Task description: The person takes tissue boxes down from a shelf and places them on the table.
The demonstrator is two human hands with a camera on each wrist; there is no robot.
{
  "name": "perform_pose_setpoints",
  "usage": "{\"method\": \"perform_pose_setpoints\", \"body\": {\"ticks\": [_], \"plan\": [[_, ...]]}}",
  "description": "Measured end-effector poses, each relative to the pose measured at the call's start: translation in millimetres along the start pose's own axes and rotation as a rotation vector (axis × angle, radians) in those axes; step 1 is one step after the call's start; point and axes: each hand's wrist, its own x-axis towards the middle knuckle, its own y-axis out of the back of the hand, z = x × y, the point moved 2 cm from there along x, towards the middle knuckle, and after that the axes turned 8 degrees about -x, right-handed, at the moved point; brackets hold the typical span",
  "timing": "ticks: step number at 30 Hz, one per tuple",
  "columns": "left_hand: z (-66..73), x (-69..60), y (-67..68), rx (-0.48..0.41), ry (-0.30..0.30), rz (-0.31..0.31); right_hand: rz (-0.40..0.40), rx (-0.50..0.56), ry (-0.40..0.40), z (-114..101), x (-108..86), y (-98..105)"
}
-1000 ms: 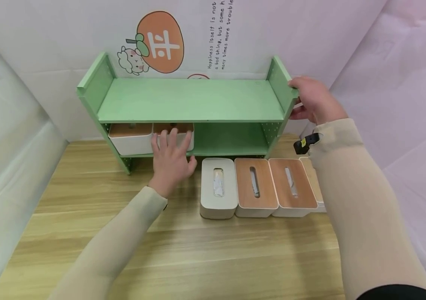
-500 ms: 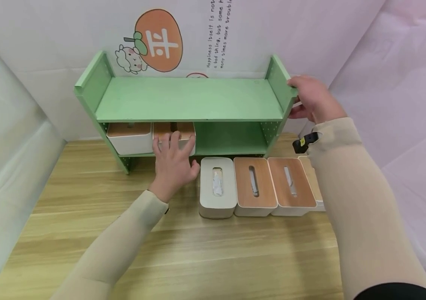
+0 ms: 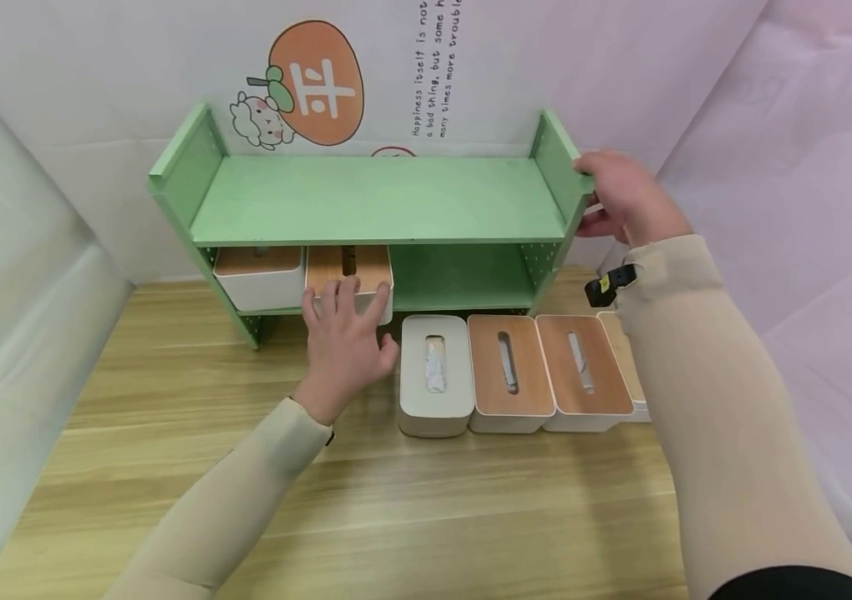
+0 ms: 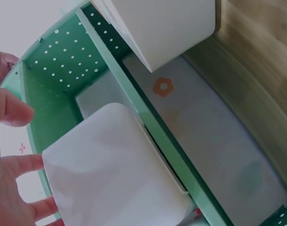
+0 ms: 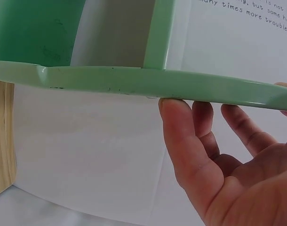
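Observation:
A green two-tier shelf point(image 3: 377, 200) stands against the back wall. In its lower tier are two white tissue boxes with wooden lids. My left hand point(image 3: 343, 346) lays its fingertips over the front of the right-hand tissue box point(image 3: 328, 262); its thumb stands apart from the box. That box juts out past the shelf's front edge, while the other tissue box point(image 3: 257, 292) sits farther left. In the left wrist view, fingertips touch the rim of the white box point(image 4: 110, 165). My right hand point(image 3: 632, 196) grips the shelf's right side panel point(image 5: 110, 80) near its top.
On the wooden table, before the shelf, a row of tissue boxes stands side by side: a cream one point(image 3: 437, 375), two wood-lidded ones point(image 3: 486, 367) point(image 3: 606, 375) and one partly hidden by the right forearm. Printed white cloth point(image 3: 501, 75) hangs behind the shelf.
The right-hand box on the shelf has slid forward, toward me, with my left fingers on it. My left hand has moved slightly back with it. The right hand stays on the panel.

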Motion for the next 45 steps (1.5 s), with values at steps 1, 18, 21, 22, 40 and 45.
{"method": "perform_pose_setpoints", "body": {"ticks": [1,18,21,22,40,45], "plan": [[-0.1,-0.3,0.1,0.001,0.005,-0.002,0.0,0.002,-0.001,0.0,-0.1,0.0],[-29.8,-25.7,30.8,-0.623,0.404,0.302,-0.001,-0.024,0.01,-0.2,-1.4,0.3],[-45.1,-32.3,32.5,-0.968,0.667,0.185,0.001,-0.021,0.008,-0.7,-2.1,0.5],[-48.7,-33.6,31.6,-1.093,0.753,0.128,0.002,-0.02,0.006,-1.0,-2.3,0.7],[-59.9,-26.6,14.1,-1.712,1.159,-0.019,-0.01,-0.039,0.005,-0.8,-2.7,-1.4],[-62.3,-31.8,16.9,-1.693,1.105,-0.037,-0.009,-0.036,0.011,-1.4,-1.9,0.0]]}}
